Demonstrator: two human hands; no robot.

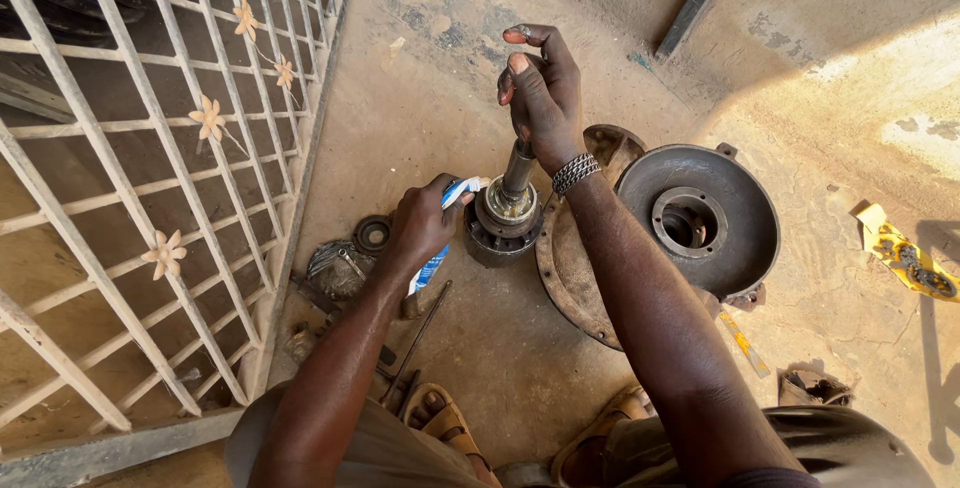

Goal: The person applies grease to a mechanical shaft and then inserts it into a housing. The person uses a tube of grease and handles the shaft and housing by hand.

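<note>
Blue-and-white tube (440, 238), grey steel shaft (518, 170), rust-brown housing (735, 210) — cream grille (150, 198).

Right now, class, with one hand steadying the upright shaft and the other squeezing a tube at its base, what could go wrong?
1. The shaft stands on end, held only at its top by the right hand; it might tip.
2. The left hand presses the white and blue tube against the bearing hub; paste could smear fingers.
3. Sandalled feet sit near the heavy round housing.
</note>
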